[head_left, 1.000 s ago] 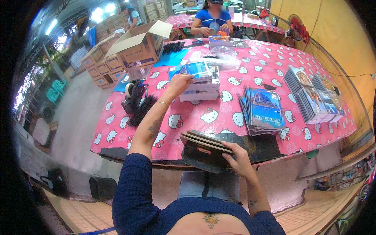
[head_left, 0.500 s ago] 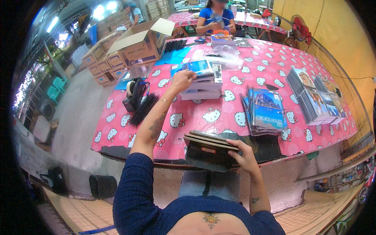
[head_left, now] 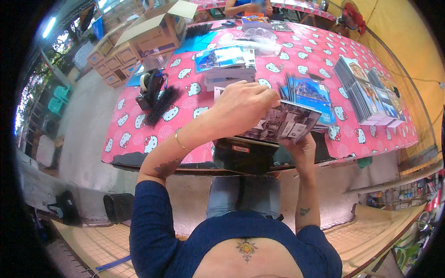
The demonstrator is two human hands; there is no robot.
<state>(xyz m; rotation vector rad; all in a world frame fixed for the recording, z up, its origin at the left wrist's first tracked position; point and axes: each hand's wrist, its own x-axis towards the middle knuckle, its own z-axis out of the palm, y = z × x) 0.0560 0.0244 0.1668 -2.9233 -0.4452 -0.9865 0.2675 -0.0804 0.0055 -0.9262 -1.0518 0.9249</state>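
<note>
above the black stand (head_left: 240, 157), the photo sheets (head_left: 293, 121) tilt; the left hand (head_left: 248, 105) pinches their upper corner, the right hand (head_left: 302, 150) meets their lower edge, how closed i cannot tell. a slack pinch could skew them.

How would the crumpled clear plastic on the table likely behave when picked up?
The clear plastic would likely sag floppily, since it lies in loose folds. It is probably light for its size, looking thin and see-through.

right hand (head_left: 303, 149) partly behind booklet (head_left: 293, 121)
</note>
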